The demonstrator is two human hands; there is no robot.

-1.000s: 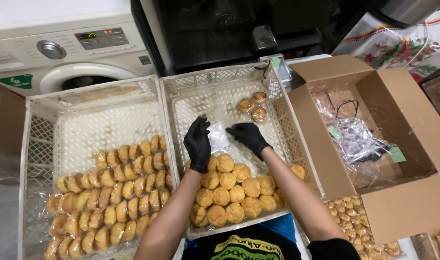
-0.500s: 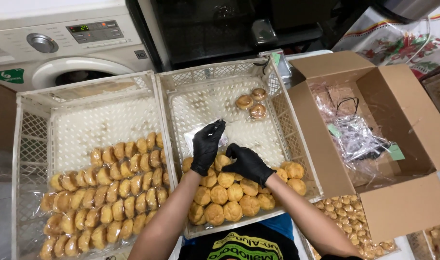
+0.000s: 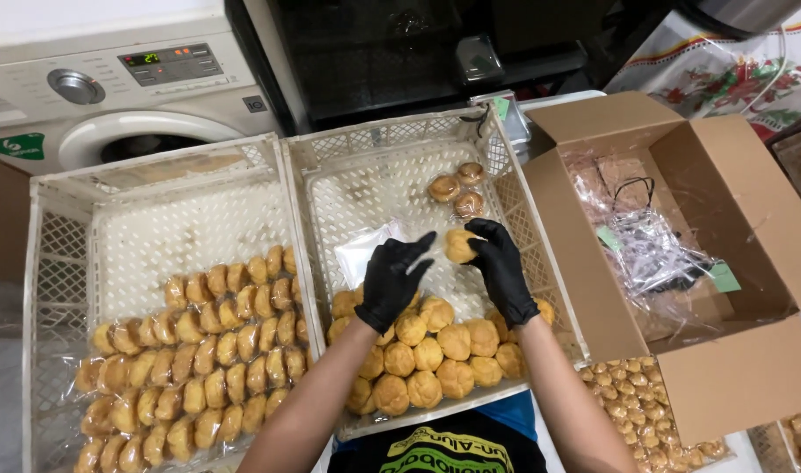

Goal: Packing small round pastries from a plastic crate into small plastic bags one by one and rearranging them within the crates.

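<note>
Both my hands wear black gloves and hover over the right white plastic crate [image 3: 514,219]. My right hand [image 3: 499,265] grips a round golden pastry [image 3: 459,245] lifted above the pile. My left hand [image 3: 391,278] pinches a small clear plastic bag [image 3: 365,250] right beside that pastry. Below my hands lies a heap of unwrapped round pastries [image 3: 431,355] in the near half of the crate. Three bagged pastries [image 3: 455,188] rest at the crate's far right corner.
The left white crate [image 3: 41,263] holds several rows of bagged pastries [image 3: 190,342]. An open cardboard box [image 3: 742,368] with clear plastic bags [image 3: 654,254] stands on the right. More small pastries [image 3: 637,403] lie beside it. A washing machine [image 3: 111,96] is behind.
My right hand went down to the pile, picked up a pastry and raised it. My left hand kept the clear bag and now holds it beside the pastry.
</note>
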